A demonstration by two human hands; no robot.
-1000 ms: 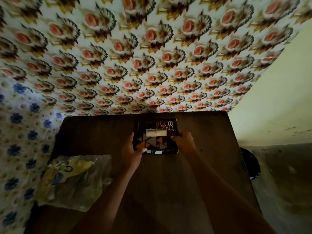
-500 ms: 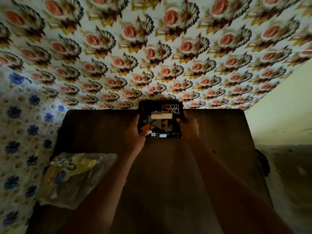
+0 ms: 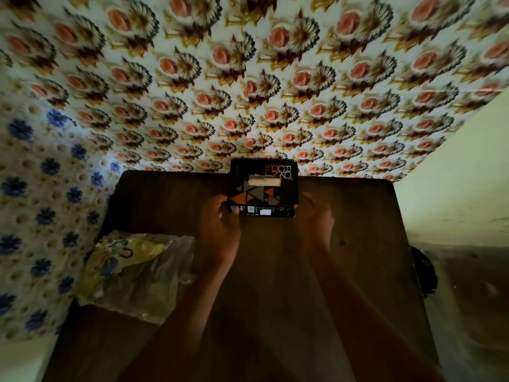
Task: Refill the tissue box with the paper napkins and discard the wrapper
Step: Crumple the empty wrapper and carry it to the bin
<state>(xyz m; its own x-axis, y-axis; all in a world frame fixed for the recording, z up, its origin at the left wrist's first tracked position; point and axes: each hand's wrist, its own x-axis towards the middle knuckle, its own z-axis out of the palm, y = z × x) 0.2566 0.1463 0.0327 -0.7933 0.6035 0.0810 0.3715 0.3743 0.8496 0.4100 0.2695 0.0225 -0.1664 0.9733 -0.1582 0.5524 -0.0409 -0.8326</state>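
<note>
A black tissue box (image 3: 263,198) with orange and grey triangles lies flat at the far edge of the dark wooden table (image 3: 360,216), against the flowered wall. A white napkin (image 3: 265,181) shows in its top slot. My left hand (image 3: 220,230) pinches the box's near left corner. At the near right corner, the fingertips of my right hand (image 3: 314,219) rest on the box. The crumpled clear and yellow wrapper (image 3: 137,274) lies on the table's left side, apart from both hands.
Patterned wall covering (image 3: 275,92) rises right behind the table and along its left side. A dark round object (image 3: 425,274), perhaps a bin, sits on the floor just past the table's right edge. A plain pale wall (image 3: 462,175) is at the right.
The box has moved away from me, from mid-table to the far edge by the wall. Both hands have slid back from its sides to its near corners. The wrapper has stayed put.
</note>
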